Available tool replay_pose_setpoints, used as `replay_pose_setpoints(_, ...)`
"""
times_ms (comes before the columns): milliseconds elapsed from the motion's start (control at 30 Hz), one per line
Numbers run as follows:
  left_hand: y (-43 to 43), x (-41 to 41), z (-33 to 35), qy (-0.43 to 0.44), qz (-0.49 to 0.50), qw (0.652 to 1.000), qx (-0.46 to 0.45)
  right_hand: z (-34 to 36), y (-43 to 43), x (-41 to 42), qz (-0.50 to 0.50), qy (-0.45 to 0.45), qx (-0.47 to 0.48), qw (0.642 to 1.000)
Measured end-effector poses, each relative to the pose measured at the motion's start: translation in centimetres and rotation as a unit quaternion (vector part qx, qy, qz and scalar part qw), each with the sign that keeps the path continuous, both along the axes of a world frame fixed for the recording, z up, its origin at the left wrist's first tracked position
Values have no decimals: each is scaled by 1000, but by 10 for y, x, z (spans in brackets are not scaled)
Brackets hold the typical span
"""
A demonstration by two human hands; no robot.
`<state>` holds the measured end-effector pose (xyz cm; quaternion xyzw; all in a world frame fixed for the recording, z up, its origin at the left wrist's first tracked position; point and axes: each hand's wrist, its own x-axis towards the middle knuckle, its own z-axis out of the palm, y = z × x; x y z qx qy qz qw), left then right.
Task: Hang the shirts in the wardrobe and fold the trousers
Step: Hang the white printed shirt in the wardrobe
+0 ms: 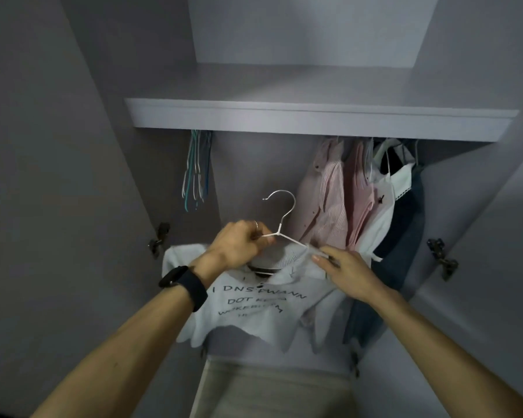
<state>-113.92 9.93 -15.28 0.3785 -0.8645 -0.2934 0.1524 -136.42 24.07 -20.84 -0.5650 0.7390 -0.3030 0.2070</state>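
A white T-shirt (254, 309) with black lettering hangs on a white wire hanger (280, 214), held up in front of the open wardrobe. My left hand (239, 245) grips the hanger's left arm near the neck, its metal hook pointing up and left. My right hand (344, 273) pinches the shirt's right shoulder fabric at the hanger's right arm. The hook is below the shelf and touches nothing.
Pink, white and dark shirts (357, 200) hang at the right under the grey shelf (314, 119). A bunch of empty hangers (195, 170) hangs at the left. Both doors stand open, with hinges (441, 257) on the sides. A beige surface (269, 390) lies below.
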Motion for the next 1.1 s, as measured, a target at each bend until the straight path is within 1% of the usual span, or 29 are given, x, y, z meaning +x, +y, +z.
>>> replay_pose_setpoints(67,5,-3,1,-28,-14,999,-22,-14,-2,13,1,-3,-52,999)
replay_pose_setpoints(133,6,-7,6,-50,-22,997,-50,-18,-6,25,7,16,-112,994)
replay_pose_setpoints(267,-5,7,6,-83,18,991,-103,-23,-7,18,-30,68,-223,972)
replay_pose_setpoints(300,-7,11,2,-76,29,991,-108,-22,-4,14,-32,87,-230,969)
replay_pose_setpoints(333,-9,15,-2,-62,34,992,-103,-23,-2,9,-23,103,-220,970)
replay_pose_setpoints(367,-8,15,-5,-48,32,994,-93,-21,0,7,-18,112,-185,976)
replay_pose_setpoints(433,-4,12,-11,-34,14,997,-74,-17,1,5,-14,105,-113,988)
replay_pose_setpoints(500,-1,7,-14,-29,-6,998,-62,-9,-1,7,-12,98,-82,992)
replay_pose_setpoints(567,2,1,-14,-31,-26,998,-55,-2,-5,10,18,133,-76,988)
replay_pose_setpoints(633,4,-4,-12,-29,-36,998,-52,3,-8,13,76,168,-52,982)
replay_pose_setpoints(700,4,-7,-11,-23,-38,998,-55,8,-10,13,112,179,-8,977)
replay_pose_setpoints(733,4,-8,-10,-21,-36,998,-56,8,-12,12,116,183,-9,976)
replay_pose_setpoints(833,4,-10,-7,-17,-26,997,-65,11,-16,10,104,203,-30,973)
replay_pose_setpoints(900,0,-10,-3,-12,-15,996,-82,14,-18,11,75,204,-43,975)
replay_pose_setpoints(1000,-10,-10,1,-35,2,993,-114,24,-23,17,33,184,-33,982)
replay_pose_setpoints(1100,-27,-7,2,-68,4,986,-152,34,-33,21,11,180,-5,984)
